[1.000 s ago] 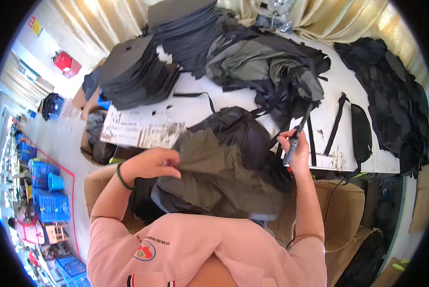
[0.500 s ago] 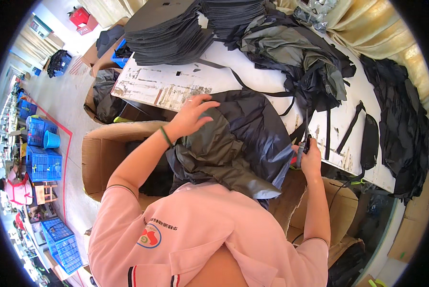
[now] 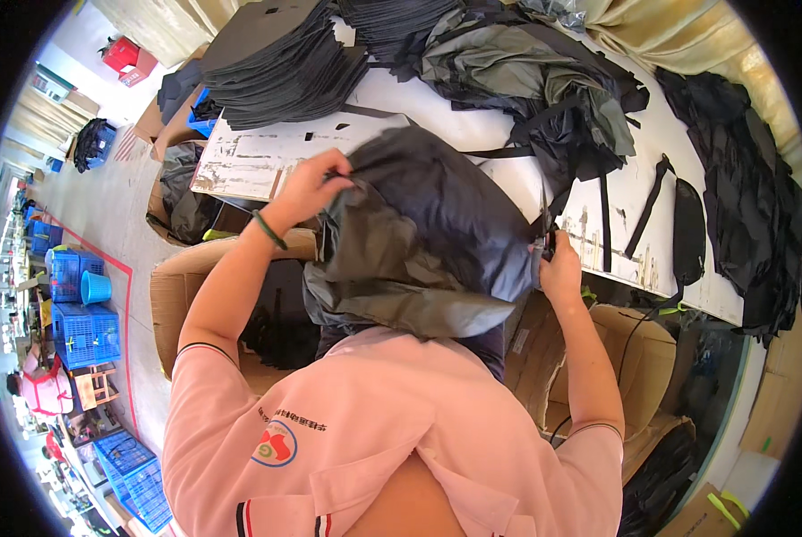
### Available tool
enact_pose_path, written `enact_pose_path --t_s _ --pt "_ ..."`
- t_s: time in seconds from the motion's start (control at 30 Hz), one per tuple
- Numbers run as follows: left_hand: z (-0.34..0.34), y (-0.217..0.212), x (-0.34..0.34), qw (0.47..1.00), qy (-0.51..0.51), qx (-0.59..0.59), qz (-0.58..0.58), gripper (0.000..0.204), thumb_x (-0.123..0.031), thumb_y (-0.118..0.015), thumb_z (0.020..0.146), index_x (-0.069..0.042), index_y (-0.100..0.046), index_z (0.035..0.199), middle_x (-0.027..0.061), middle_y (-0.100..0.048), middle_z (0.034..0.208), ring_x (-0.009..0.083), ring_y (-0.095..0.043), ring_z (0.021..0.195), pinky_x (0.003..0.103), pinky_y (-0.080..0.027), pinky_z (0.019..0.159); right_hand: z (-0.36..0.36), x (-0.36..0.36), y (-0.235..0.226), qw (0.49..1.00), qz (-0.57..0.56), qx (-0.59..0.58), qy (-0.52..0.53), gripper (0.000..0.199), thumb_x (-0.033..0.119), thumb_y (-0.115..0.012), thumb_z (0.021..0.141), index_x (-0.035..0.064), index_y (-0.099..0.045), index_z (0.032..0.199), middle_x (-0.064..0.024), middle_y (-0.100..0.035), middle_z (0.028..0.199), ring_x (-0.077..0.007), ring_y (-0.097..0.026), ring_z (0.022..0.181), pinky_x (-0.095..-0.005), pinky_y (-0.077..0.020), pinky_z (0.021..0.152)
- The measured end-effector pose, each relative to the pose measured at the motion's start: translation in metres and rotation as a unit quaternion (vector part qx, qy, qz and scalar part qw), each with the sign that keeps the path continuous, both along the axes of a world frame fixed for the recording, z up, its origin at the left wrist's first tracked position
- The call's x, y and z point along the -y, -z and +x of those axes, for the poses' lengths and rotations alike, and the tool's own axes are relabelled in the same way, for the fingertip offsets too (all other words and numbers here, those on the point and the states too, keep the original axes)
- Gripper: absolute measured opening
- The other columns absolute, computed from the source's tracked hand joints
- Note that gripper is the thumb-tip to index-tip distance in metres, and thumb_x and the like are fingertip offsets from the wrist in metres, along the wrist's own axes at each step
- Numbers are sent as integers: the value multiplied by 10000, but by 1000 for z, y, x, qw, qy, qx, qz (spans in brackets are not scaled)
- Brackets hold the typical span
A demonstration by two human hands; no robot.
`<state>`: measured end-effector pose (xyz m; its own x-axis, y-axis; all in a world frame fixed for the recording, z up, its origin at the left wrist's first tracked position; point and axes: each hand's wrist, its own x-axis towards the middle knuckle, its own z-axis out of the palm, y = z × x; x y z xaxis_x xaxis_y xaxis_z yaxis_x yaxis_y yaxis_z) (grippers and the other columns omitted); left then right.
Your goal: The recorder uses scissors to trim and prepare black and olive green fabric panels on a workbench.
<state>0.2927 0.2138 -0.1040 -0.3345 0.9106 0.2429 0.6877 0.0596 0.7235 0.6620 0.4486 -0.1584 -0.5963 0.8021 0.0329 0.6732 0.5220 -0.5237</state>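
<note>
Black-and-olive cloth (image 3: 419, 240) hung wrinkled, partly bunched; scissors (image 3: 546, 239) pointed forward, just beside cloth's right edge.

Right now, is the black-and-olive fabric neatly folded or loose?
Loose: the black-and-olive fabric drapes in uneven creases, without squared folds, its upper left edge pinched by the left hand.

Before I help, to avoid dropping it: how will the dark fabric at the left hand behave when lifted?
The dark fabric probably flops, given its loose folds. Its thin edge suggests lightness; its sheen hints at slipperiness.
</note>
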Motion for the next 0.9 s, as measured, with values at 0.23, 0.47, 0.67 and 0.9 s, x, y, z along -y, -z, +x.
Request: enact_pose_path --t_s 0.23,0.47,0.67,0.9 --pt "-31 1 40 989 -107 100 34 143 -12 -626 855 -43 -490 887 -14 -492 751 68 -438 682 226 -392 621 -17 41 -4 998 -55 27 -31 562 429 -772 746 -11 -505 971 -213 -633 781 -418 -626 752 -442 -478 652" --pt "-25 1 42 986 -113 116 47 147 -16 -620 863 -40 -478 889 -9 -495 757 66 -444 692 218 -392 626 -28 79 43 990 -98 -98 -36 436 312 -787 769 37 -488 927 -143 -609 732 -326 -614 592 -401 -477 559" --pt "-28 -2 45 990 -105 78 59 154 -26 -638 858 -36 -489 895 -7 -497 736 73 -458 683 226 -406 627 -26 37 -18 876 -280 -386 74 233 29 -691 840 94 -475 899 7 -527 722 -85 -502 528 -225 -406 473" --pt "-12 4 23 998 -42 41 -37 201 -71 -704 809 -30 -514 861 52 -534 722 145 -493 675 275 -433 644 42 -49 -73 923 -115 -354 96 245 45 -715 817 76 -481 885 -15 -557 715 -85 -509 540 -232 -411 484"
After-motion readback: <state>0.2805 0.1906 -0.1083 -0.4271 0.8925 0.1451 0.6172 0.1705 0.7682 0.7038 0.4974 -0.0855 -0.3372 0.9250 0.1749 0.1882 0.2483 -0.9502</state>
